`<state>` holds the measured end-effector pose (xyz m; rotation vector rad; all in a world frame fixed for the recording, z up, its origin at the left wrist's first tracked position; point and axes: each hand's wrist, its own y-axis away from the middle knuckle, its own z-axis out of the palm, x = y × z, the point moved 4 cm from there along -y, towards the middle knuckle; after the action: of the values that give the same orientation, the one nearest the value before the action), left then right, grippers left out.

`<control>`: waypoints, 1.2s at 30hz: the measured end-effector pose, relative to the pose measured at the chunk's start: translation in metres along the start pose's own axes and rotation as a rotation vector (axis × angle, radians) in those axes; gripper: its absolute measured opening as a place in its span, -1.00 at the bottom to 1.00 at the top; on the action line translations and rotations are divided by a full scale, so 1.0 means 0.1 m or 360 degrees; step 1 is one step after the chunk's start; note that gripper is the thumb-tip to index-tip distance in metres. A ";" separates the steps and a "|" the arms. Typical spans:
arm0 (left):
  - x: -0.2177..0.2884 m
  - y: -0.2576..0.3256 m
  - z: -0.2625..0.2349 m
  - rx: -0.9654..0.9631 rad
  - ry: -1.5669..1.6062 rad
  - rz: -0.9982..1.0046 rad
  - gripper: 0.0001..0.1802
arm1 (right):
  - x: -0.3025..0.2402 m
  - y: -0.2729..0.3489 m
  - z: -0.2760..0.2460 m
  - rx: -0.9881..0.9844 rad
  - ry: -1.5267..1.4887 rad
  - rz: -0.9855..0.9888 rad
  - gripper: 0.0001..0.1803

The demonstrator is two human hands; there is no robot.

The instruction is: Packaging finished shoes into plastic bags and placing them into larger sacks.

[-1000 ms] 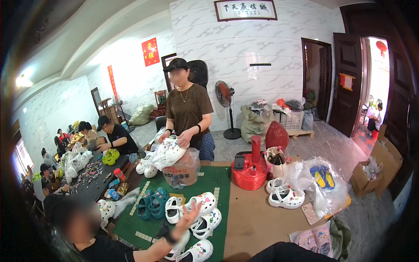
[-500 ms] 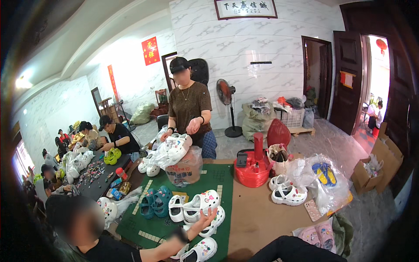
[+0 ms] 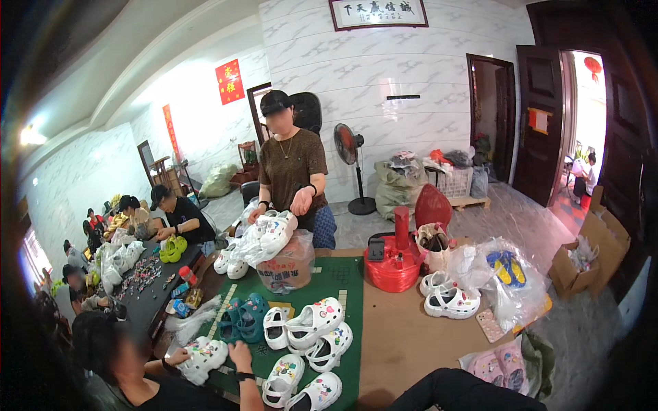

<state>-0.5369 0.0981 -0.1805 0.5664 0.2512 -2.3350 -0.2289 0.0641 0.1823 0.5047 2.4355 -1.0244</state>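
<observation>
Marbled white walls [image 3: 439,89] are rising ahead of us, and a brown-topped counter [image 3: 391,329] is spreading below, its left part carrying a green mat [image 3: 322,288]. Along the lower edge, dark fabric [image 3: 473,396], likely our own sleeve, is lying between two groups of shoes. Decorated white clogs [image 3: 319,394] are sitting on the mat, well apart to its left. Pink clogs [image 3: 510,366] are resting just beside it, beyond and to its right, their long axes seemingly slanting away from us. Both our hands are staying out of view, so we cannot tell whether our fingers are spread or pinching anything, nor which hand is nearer.
</observation>
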 end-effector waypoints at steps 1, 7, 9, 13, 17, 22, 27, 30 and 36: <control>0.14 0.09 -0.16 0.0188 -0.0384 0.0173 -0.46 | 0.24 -0.16 -0.02 0.0015 0.0012 0.0029 -0.70; 0.18 0.15 -0.32 0.0265 -0.0949 0.0100 -0.41 | 0.50 -0.07 0.02 0.0098 0.0078 0.0014 -0.72; 0.18 0.27 -0.33 0.0204 -0.1022 0.0011 -0.40 | 0.23 0.36 -0.02 0.0106 0.0084 -0.0014 -0.73; 0.14 0.59 -0.39 0.0067 -0.1164 -0.0111 -0.39 | -0.87 2.00 -0.21 0.0090 0.0067 -0.0105 -0.75; -0.28 2.56 -1.85 0.0266 -0.1602 -0.0040 -0.53 | -0.54 1.93 0.43 0.0123 -0.0099 -0.0134 -0.76; -1.84 4.56 -2.22 0.0691 -0.2194 -0.0104 -0.71 | -0.58 2.59 0.82 0.0015 -0.0284 0.0035 -0.93; -3.59 4.22 -0.03 0.1026 -0.2708 -0.0126 -0.78 | -0.42 2.56 0.98 -0.0345 -0.0393 0.0579 -0.87; -3.70 4.20 0.04 0.0908 -0.2710 -0.0079 -0.85 | -0.42 2.54 1.05 -0.0390 -0.0294 0.0544 -0.86; -3.66 4.33 -0.17 0.1151 -0.2616 -0.0068 -0.86 | -0.52 2.50 0.98 -0.0167 -0.0272 0.0592 -0.94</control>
<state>0.0036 0.0071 -0.0339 -1.1158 -1.3217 -2.1104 -0.0381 0.1481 0.0062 0.7651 2.1258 -0.7463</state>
